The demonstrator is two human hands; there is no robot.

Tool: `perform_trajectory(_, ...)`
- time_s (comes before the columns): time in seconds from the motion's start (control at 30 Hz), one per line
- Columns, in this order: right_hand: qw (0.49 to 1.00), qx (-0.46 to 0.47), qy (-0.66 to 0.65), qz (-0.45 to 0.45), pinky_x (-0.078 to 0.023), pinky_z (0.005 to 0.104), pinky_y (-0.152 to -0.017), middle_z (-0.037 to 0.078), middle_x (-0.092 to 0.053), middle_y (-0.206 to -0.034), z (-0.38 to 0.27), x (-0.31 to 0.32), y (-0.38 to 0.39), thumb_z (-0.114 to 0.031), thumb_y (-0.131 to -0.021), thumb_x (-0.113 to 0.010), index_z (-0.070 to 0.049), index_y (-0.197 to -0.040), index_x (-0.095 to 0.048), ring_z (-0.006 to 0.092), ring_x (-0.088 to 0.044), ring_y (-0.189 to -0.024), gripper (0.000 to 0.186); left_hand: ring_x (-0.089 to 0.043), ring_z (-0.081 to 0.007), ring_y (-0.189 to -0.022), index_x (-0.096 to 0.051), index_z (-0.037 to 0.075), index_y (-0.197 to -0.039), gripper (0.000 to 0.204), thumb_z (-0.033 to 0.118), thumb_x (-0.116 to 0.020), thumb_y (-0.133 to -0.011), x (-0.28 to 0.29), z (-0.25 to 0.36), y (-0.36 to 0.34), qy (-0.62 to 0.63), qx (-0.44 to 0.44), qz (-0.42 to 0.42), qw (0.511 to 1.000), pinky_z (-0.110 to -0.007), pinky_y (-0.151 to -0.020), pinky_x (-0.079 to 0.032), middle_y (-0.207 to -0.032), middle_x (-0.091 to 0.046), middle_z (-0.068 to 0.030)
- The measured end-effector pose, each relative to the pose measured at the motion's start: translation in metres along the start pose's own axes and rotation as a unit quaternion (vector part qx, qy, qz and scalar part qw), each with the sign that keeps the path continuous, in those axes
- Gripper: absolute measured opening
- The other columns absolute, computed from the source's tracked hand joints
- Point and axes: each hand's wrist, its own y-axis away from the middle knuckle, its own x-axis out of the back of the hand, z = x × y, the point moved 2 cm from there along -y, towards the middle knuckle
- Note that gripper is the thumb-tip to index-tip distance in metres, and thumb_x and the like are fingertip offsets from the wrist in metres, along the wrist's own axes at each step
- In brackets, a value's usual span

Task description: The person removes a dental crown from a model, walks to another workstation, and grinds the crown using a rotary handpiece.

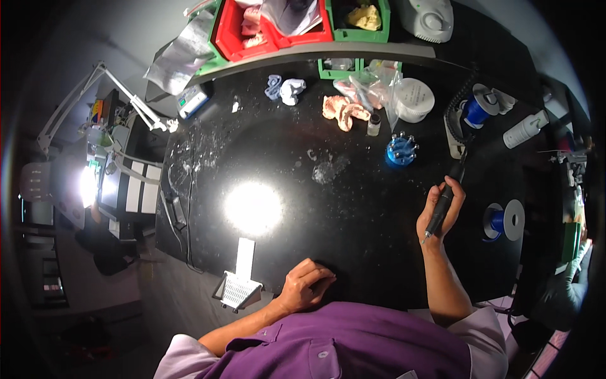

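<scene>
Black and dusty, the bench [379, 252] fills the middle of the view, with a bright lamp glare [253, 208] on its surface and pale powder scattered toward its far left part. Along the far edge runs a grey shelf [328, 52] carrying 2 red bins [230, 31] and green bins [360, 33]. At the left stands an articulated lamp arm [120, 85].

On the bench, a white round tub [413, 100] sits far right of centre, just beside a clear plastic bag [379, 85]. Pink dental casts [344, 111] lie left of the bag, and pale blue-white casts [285, 88] lie further left. A blue bur stand [402, 150] holding upright burs stands nearer the person, between the tub and the right hand. A blue spool [505, 221] rests at the right edge. A small white metal brush-like tool [240, 281] lies at the near left edge.

The right hand [440, 215] is closed around a black rotary handpiece [444, 205], held tilted with its tip pointing down toward the person and its cord leading away to the far right. The handpiece is above the right part of the bench. The left hand [307, 284] rests on the near edge of the bench, fingers curled under into a loose fist; whether it holds anything cannot be determined.
</scene>
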Motion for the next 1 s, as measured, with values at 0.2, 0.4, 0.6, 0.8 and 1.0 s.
perform_trajectory(0.2, 1.000, 0.003, 0.012, -0.012, -0.048, 0.0305, -0.080, 0.008, -0.052, -0.111, 0.002, 0.006, -0.001, -0.015, -0.103, -0.065, -0.005, -0.131, -0.053, 0.0142, -0.052, -0.091, 0.032, -0.067, -0.0227, -0.074, -0.074, 0.005, -0.089, 0.022, -0.002, -0.086, -0.072, -0.003, 0.003, -0.004, 0.003, 0.014, -0.003, 1.000, -0.033, -0.065, -0.053, -0.085, -0.072, -0.0065)
perform_trajectory(0.4, 0.999, 0.046, 0.002, -0.009, -0.048, 0.0281, -0.075, 0.008, -0.053, -0.107, -0.001, 0.002, -0.002, -0.017, -0.102, -0.066, -0.003, -0.129, -0.053, 0.0140, -0.052, -0.087, 0.033, -0.068, -0.0213, -0.073, -0.074, 0.005, -0.087, 0.022, -0.003, -0.085, -0.071, -0.004, -0.002, 0.002, 0.012, 0.003, -0.004, 1.000, -0.033, -0.064, -0.053, -0.083, -0.072, -0.0066)
perform_trajectory(0.6, 0.998, 0.058, 0.000, -0.004, -0.047, 0.0281, -0.069, 0.009, -0.054, -0.104, 0.003, 0.002, -0.006, -0.017, -0.101, -0.068, -0.003, -0.128, -0.053, 0.0147, -0.051, -0.083, 0.034, -0.067, -0.0214, -0.072, -0.074, 0.005, -0.085, 0.021, -0.005, -0.085, -0.071, -0.003, 0.000, -0.008, 0.018, 0.005, -0.005, 1.000, -0.033, -0.063, -0.053, -0.082, -0.071, -0.0069)
perform_trajectory(0.8, 0.997, 0.064, 0.004, -0.029, -0.047, 0.0266, -0.077, 0.007, -0.050, -0.104, -0.002, 0.001, -0.009, -0.011, -0.103, -0.063, -0.001, -0.133, -0.051, 0.0124, -0.050, -0.089, 0.033, -0.066, -0.0224, -0.072, -0.073, 0.004, -0.090, 0.022, -0.004, -0.085, -0.073, -0.003, 0.001, -0.008, 0.000, 0.007, -0.022, 1.000, -0.034, -0.064, -0.053, -0.084, -0.071, -0.0066)
perform_trajectory(1.0, 0.997, 0.071, -0.012, -0.040, -0.047, 0.0274, -0.076, 0.007, -0.050, -0.104, -0.001, 0.004, -0.004, -0.013, -0.103, -0.063, -0.001, -0.133, -0.051, 0.0136, -0.050, -0.088, 0.035, -0.066, -0.0231, -0.073, -0.073, 0.005, -0.090, 0.024, -0.004, -0.085, -0.071, -0.006, -0.001, -0.003, -0.009, 0.013, -0.036, 0.999, -0.034, -0.064, -0.053, -0.085, -0.070, -0.0069)
